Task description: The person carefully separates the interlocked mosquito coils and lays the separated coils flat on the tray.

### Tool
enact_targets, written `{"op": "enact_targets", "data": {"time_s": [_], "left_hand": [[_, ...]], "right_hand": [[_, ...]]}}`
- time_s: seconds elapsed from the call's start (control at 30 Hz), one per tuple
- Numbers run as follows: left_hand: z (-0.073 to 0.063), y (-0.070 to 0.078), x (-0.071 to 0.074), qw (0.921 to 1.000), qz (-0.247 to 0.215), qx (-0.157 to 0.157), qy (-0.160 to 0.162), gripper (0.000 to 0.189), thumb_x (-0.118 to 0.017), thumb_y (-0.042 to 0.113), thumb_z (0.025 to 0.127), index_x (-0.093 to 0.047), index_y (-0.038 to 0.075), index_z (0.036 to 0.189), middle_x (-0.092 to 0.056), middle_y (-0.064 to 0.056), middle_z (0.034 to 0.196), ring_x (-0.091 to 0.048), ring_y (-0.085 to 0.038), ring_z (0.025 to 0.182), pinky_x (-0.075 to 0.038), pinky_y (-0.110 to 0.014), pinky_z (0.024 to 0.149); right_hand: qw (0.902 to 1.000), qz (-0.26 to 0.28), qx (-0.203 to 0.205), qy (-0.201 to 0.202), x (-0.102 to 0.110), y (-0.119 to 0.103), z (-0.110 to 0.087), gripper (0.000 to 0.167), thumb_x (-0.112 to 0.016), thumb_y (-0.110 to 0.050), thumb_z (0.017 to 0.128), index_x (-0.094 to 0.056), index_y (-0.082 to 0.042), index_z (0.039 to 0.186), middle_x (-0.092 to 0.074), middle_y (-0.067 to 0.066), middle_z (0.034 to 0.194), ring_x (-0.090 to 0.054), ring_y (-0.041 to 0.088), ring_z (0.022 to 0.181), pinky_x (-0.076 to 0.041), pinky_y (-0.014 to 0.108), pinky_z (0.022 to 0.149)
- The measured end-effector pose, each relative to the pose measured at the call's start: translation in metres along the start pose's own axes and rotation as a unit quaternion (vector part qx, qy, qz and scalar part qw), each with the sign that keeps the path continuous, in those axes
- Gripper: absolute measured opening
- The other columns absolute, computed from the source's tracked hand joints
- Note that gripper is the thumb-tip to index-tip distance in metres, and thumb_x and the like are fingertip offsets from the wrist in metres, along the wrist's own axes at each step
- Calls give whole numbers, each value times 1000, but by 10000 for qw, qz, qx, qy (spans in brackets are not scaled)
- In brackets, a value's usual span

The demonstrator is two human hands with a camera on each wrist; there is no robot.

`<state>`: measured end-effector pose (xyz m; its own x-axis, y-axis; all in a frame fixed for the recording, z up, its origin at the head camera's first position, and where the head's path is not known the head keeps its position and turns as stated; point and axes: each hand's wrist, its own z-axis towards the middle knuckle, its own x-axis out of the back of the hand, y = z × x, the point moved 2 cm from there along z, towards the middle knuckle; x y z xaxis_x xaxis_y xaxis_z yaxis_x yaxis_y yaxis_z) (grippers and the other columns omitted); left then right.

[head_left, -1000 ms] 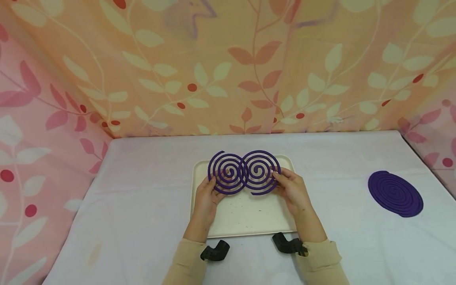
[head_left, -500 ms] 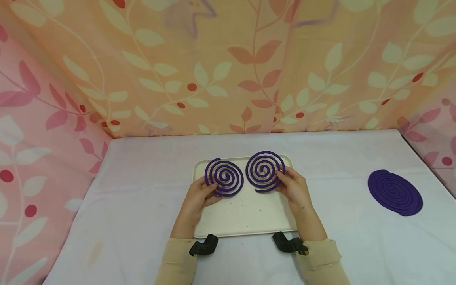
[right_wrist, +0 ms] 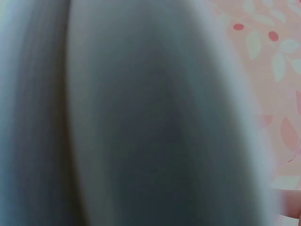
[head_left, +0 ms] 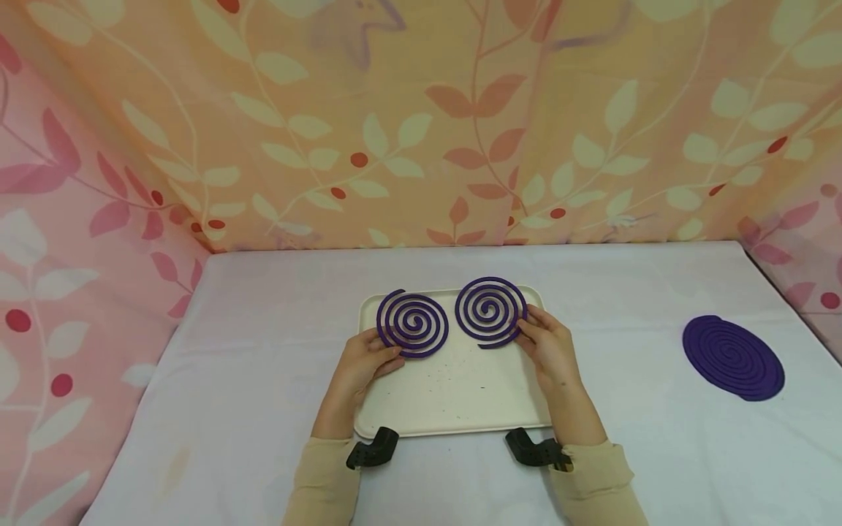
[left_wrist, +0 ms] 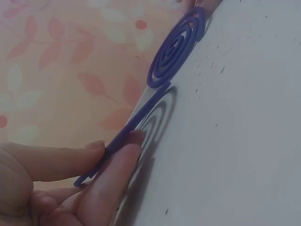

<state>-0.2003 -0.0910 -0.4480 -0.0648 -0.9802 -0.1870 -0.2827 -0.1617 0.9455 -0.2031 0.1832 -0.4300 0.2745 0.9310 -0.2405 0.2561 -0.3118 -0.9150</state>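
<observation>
In the head view, two purple mosquito coils are held side by side above the cream tray, a gap between them. My left hand pinches the lower left edge of the left coil between thumb and fingers. At its right edge, the right coil is pinched by my right hand. Seen from the left wrist, the left coil is almost edge-on and casts a spiral shadow on the tray. A blurred grey shape blocks most of the right wrist view.
A flat purple mass of tightly wound coils lies on the white tablecloth at the right. Small dark crumbs dot the tray. Patterned fabric hangs behind the table and along its sides.
The coils overlapped in view one second ago and are now apart, the left hand having moved left with its coil. The right coil has shifted slightly right. The stack stays put.
</observation>
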Motion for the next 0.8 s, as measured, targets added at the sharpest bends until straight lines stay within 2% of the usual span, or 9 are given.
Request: {"op": "enact_targets", "data": {"time_s": [0.17,0.3,0.4,0.53,0.6,0.8], "left_hand": [[1,2,2,9999,30,-48,146,50,-47,-22,86,-34,-17,135,-49,-36,125,-60,-35,105,-55,-28,78],[0,5,3,9990,248,-154,349,53,-47,-22,85,-33,-17,136,-50,-37,124,-59,-34,104,-55,-28,78],[-1,8,6,9941,756,-317,710,57,-53,-20,82,-35,-15,136,-52,-35,122,-61,-33,103,-55,-24,77],[0,11,12,9844,1320,-414,1086,60,-59,-17,80,-38,-11,137,-53,-30,126,-57,-35,111,-52,-22,82],[0,12,14,9842,1300,-412,1132,60,-59,-16,82,-39,-10,137,-51,-28,129,-54,-35,116,-50,-23,87],[0,13,17,9871,760,-587,1282,52,-55,-18,83,-43,-12,133,-45,-30,134,-45,-35,125,-44,-29,96]], "right_hand": [[10000,4,-19,65,0,-1,-1,48,-42,4,96,-29,9,142,-39,18,134,-51,10,109,-43,23,98],[9998,114,60,155,-1,-2,-1,46,-42,3,96,-31,11,141,-37,20,136,-45,18,120,-40,24,101],[9994,170,168,254,-1,-3,-1,45,-42,3,97,-32,12,139,-37,20,137,-43,21,123,-40,24,101],[9984,226,352,381,-1,-3,-1,45,-40,4,97,-31,12,140,-37,21,136,-43,21,123,-39,25,103],[9978,262,445,410,0,-4,-1,45,-39,5,97,-29,12,140,-38,21,134,-43,22,123,-38,26,104],[9965,312,598,497,1,-3,0,44,-40,6,96,-32,13,138,-41,20,131,-46,21,120,-39,25,103]]}}
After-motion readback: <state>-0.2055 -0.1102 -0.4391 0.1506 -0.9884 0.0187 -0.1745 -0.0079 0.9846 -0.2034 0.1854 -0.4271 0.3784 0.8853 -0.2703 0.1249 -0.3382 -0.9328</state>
